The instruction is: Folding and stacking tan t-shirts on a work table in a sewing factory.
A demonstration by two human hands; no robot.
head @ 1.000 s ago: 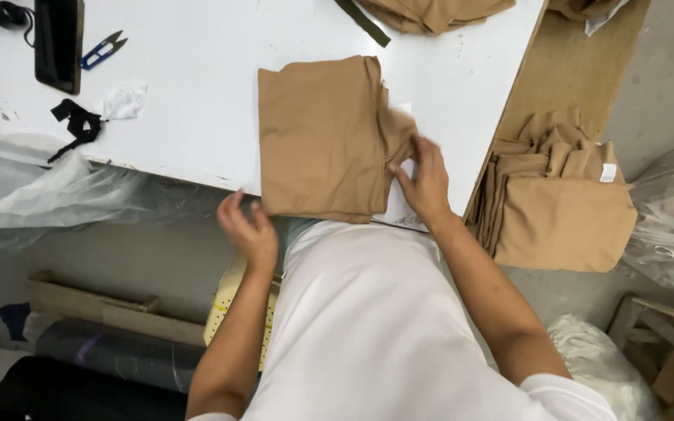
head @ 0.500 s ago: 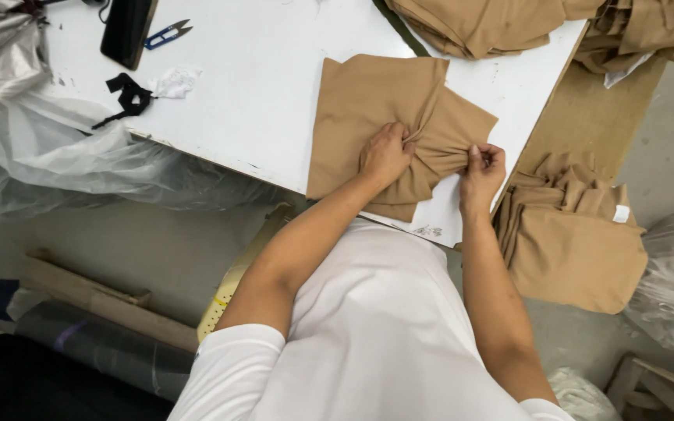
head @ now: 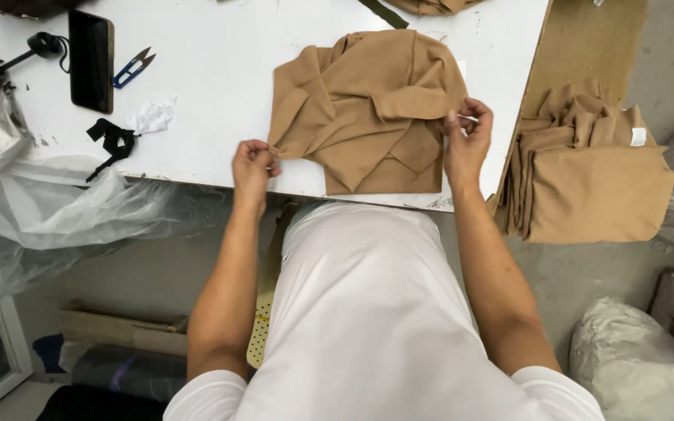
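Observation:
A tan fabric garment [head: 364, 109] lies rumpled on the white table [head: 212, 117], near its front edge. My left hand [head: 253, 164] pinches the garment's lower left corner. My right hand [head: 467, 140] grips the garment's right edge, where a small white tag shows between the fingers. The two hands are spread apart with the cloth stretched between them.
A stack of folded tan garments [head: 587, 179] rests on a brown board [head: 587, 47] to the right. On the table's left lie a black phone [head: 91, 58], blue thread snips [head: 133, 68], a black scrap [head: 112, 140] and clear plastic sheeting [head: 48, 210]. A white bag [head: 637, 366] sits on the floor.
My hands moved from the bunched middle of the garment out to its left corner and right edge, spreading it open. The view shifted so the garment sits nearer the centre.

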